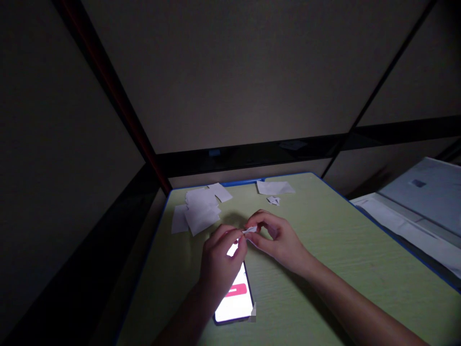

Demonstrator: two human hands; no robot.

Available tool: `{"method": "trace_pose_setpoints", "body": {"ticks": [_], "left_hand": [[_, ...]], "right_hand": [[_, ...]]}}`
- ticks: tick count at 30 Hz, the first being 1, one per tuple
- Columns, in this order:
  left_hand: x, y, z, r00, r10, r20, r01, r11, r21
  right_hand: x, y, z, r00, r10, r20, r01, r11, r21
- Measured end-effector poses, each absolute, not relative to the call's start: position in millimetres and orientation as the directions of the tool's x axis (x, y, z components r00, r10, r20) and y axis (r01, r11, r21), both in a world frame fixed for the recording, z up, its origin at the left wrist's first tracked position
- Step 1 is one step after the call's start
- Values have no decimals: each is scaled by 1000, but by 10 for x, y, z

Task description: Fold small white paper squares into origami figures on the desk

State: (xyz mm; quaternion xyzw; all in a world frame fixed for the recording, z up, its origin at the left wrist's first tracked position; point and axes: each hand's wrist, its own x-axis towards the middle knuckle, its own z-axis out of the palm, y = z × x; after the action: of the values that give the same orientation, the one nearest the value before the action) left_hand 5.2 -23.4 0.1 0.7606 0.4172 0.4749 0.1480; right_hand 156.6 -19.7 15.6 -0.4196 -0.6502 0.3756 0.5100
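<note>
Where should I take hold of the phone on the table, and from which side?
Probably grip the phone by its near end, coming from the near side: it lies flat on the table with that end exposed, while the left hand hides part of its farther stretch from view.
</note>
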Motion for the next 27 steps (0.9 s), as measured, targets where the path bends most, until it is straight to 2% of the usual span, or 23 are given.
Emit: {"method": "trace_pose_setpoints", "body": {"ticks": [6, 15, 23, 27], "left_hand": [[39, -240, 2, 217, 751, 624, 476, -639, 604], [92, -205, -1, 154, 815, 559, 389, -570, 724], [91, -194, -21, 132, 923, 362, 278, -385, 880], [81, -199, -46, 111, 943, 314, 253, -333, 909]], "right_hand": [[1580, -201, 186, -142, 912, 385, 216, 408, -887], [1578, -185, 171, -136, 931, 339, 216, 362, -907], [1560, -167, 162, -120, 973, 198, 172, 216, -961], [1556, -157, 154, -114, 978, 173, 146, 189, -971]]}}
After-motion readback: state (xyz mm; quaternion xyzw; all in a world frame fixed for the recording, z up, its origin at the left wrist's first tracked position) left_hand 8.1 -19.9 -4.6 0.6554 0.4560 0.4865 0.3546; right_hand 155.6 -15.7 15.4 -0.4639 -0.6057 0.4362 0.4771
